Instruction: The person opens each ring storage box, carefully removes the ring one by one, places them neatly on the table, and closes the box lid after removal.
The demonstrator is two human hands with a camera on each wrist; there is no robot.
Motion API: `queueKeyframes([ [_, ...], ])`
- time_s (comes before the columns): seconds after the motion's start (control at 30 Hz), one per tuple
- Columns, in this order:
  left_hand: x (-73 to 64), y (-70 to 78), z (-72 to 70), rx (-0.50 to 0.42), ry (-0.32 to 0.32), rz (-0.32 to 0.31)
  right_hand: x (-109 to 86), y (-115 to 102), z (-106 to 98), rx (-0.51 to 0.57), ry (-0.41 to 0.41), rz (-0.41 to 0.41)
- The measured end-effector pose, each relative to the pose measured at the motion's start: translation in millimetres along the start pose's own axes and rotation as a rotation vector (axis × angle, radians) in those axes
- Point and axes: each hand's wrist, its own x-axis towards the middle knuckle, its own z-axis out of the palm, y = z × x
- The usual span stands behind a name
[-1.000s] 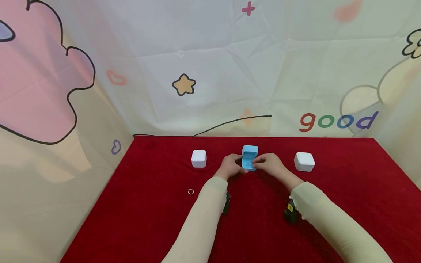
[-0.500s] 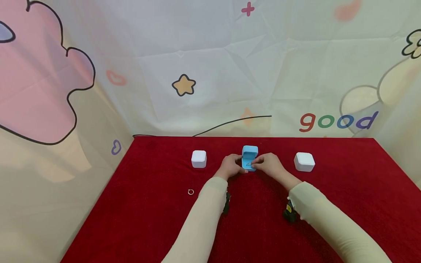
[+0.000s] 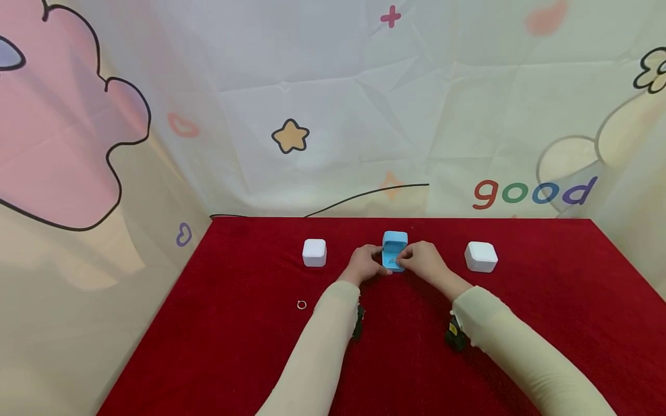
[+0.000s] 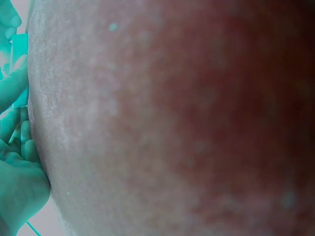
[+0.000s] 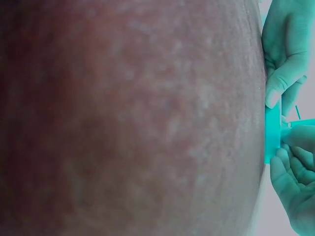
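A small light-blue ring box (image 3: 395,238) stands with its lid raised near the back of the red cloth. My left hand (image 3: 361,264) grips the box from its left side, thumb along the front. From the right, my right hand (image 3: 424,259) reaches in, thumb and finger pinching at a ring (image 3: 392,262) in the box's base; the fingertips partly cover it. In the left wrist view, skin or sleeve fills most of the picture, and only a strip of the box (image 4: 20,45) shows. The right wrist view likewise shows the box (image 5: 272,132) at its edge, between both hands.
One white box (image 3: 314,253) sits closed to the left of the blue one, and another white box (image 3: 481,257) to the right. A loose ring (image 3: 302,304) lies on the red cloth (image 3: 234,335) beside my left forearm. A printed curtain (image 3: 354,127) hangs behind.
My right hand and forearm have shifted slightly left, fingertips staying at the ring in the box. The left hand holds the box in the same place.
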Motion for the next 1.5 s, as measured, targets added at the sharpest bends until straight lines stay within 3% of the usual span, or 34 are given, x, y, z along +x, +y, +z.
queueKeyframes([
  [0.6, -2.0, 1.8, 0.1, -0.007, 0.003, -0.006, 0.6, 0.9, -3.8, 0.019, -0.05, 0.033],
  [1.0, 3.0, -1.1, -1.4, -0.012, -0.017, 0.0, 0.4, 2.3, -3.7, 0.039, -0.033, 0.027],
  [1.13, 1.9, -0.6, -1.0, -0.047, -0.017, -0.02, 0.0, 2.9, -3.8, 0.054, -0.03, 0.033],
  [1.5, -3.0, 3.2, -0.8, -0.023, -0.001, -0.013, -0.9, 4.8, -3.8, 0.081, -0.032, 0.047],
])
